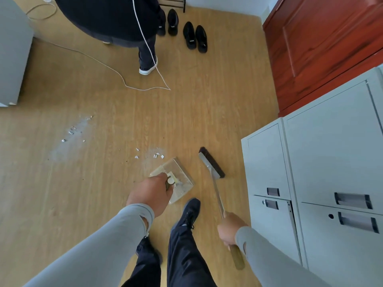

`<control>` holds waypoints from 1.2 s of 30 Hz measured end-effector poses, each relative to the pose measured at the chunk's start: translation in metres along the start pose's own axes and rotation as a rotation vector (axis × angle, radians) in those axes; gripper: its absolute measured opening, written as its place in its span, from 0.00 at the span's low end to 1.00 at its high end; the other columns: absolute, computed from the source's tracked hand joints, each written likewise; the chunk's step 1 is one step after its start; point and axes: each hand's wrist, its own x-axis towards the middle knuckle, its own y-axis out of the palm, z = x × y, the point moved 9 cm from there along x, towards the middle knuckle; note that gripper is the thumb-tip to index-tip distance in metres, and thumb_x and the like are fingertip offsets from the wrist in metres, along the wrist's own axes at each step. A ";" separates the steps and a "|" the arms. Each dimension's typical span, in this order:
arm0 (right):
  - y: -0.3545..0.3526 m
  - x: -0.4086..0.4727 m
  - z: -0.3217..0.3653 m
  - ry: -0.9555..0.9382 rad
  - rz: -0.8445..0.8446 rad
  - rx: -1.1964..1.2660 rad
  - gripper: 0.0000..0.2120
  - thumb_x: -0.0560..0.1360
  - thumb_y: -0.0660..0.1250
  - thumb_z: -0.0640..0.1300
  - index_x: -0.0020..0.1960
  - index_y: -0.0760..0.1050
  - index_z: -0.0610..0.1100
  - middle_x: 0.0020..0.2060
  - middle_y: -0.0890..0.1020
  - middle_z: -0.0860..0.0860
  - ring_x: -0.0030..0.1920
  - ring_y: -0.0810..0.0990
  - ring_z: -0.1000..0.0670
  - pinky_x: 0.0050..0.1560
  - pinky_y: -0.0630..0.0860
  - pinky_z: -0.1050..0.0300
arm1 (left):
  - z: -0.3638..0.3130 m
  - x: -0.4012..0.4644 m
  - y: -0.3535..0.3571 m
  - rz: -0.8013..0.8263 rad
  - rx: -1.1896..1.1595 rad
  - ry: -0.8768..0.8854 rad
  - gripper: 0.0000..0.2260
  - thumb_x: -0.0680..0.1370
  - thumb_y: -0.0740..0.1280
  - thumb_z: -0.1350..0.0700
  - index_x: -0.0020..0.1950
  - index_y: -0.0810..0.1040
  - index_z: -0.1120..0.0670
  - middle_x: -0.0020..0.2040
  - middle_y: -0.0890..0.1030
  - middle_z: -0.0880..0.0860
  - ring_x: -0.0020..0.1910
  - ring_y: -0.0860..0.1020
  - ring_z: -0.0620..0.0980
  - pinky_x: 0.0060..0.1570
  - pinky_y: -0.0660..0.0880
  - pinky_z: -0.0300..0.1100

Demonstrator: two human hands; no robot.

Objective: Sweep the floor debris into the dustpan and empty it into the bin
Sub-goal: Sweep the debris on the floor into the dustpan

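Observation:
My left hand (150, 192) grips the upright handle of a clear dustpan (179, 172) that sits on the wood floor just ahead of my foot. My right hand (230, 227) holds the long handle of a broom (211, 162), whose dark bristle head rests on the floor to the right of the dustpan. Small white debris pieces (154, 155) lie just beyond the dustpan's far edge. A second patch of white debris and dust (74, 131) lies further left. No bin is in view.
Grey metal lockers (323, 172) stand close on the right, with a red-brown wooden door (323, 48) behind them. Another person's leg (147, 59) and a white cable (145, 88) are ahead. Two pairs of black shoes (194, 36) sit near the far wall. A grey cabinet (12, 59) stands left.

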 end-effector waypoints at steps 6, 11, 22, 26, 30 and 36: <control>-0.038 -0.067 -0.048 -0.058 0.177 0.153 0.30 0.80 0.60 0.43 0.81 0.57 0.50 0.39 0.76 0.49 0.24 0.72 0.56 0.27 0.73 0.60 | -0.004 0.002 -0.005 0.017 0.007 0.030 0.11 0.84 0.57 0.43 0.49 0.70 0.49 0.39 0.79 0.48 0.37 0.81 0.51 0.37 0.81 0.47; -0.079 -0.082 -0.058 -0.010 0.050 0.249 0.23 0.82 0.59 0.43 0.76 0.64 0.51 0.32 0.75 0.48 0.25 0.71 0.52 0.25 0.71 0.59 | -0.002 -0.001 -0.004 0.013 -0.012 0.037 0.09 0.84 0.57 0.44 0.49 0.69 0.48 0.38 0.78 0.48 0.37 0.80 0.51 0.34 0.79 0.45; -0.026 -0.026 0.018 0.050 0.104 0.080 0.28 0.78 0.60 0.38 0.78 0.62 0.40 0.47 0.84 0.43 0.42 0.84 0.45 0.43 0.83 0.53 | 0.000 -0.001 -0.003 0.032 -0.022 0.005 0.10 0.84 0.58 0.45 0.49 0.71 0.50 0.39 0.79 0.48 0.35 0.79 0.49 0.32 0.76 0.43; -0.045 -0.071 -0.026 0.038 0.174 0.482 0.27 0.79 0.63 0.41 0.77 0.65 0.51 0.33 0.75 0.49 0.26 0.70 0.54 0.27 0.70 0.60 | 0.011 -0.010 0.000 0.135 -0.076 -0.030 0.09 0.82 0.59 0.46 0.49 0.73 0.49 0.42 0.79 0.48 0.38 0.79 0.48 0.34 0.76 0.41; -0.059 -0.097 -0.022 -0.009 0.086 0.478 0.17 0.79 0.62 0.41 0.65 0.69 0.55 0.34 0.74 0.45 0.26 0.68 0.52 0.27 0.67 0.61 | 0.053 -0.033 -0.009 0.107 -0.166 -0.087 0.08 0.83 0.59 0.47 0.52 0.75 0.48 0.42 0.79 0.46 0.37 0.79 0.46 0.30 0.70 0.39; -0.066 -0.073 0.069 -0.102 -0.100 0.132 0.21 0.78 0.55 0.40 0.69 0.72 0.42 0.28 0.71 0.49 0.23 0.72 0.52 0.28 0.69 0.62 | 0.140 -0.083 -0.026 -0.013 -0.325 -0.230 0.11 0.82 0.62 0.44 0.62 0.77 0.45 0.42 0.81 0.45 0.38 0.81 0.47 0.39 0.81 0.43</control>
